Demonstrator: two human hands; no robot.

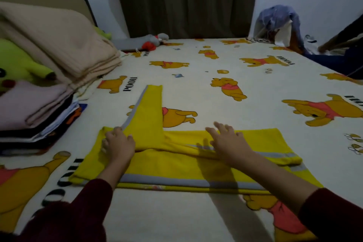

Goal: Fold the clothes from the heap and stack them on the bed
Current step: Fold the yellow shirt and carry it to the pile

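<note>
A yellow garment point(172, 165) with grey stripes lies flat on the bed point(216, 76), folded lengthwise near me. One leg or sleeve point(149, 106) sticks out away from me at the left. My left hand point(117, 145) pinches the fabric where that part joins, fingers closed on it. My right hand point(227, 141) rests flat on the garment's middle, fingers spread, pressing a folded strip down. A stack of folded clothes point(37, 118) sits at the left edge of the bed. A heap of clothes point(279, 23) lies at the far right corner.
Folded beige blankets point(59, 39) and a green-yellow plush toy point(17, 65) lie behind the stack at the left. A grey soft toy point(151, 42) rests at the far edge by the dark curtain point(184, 0). Dark fabric point(345, 53) covers the right edge.
</note>
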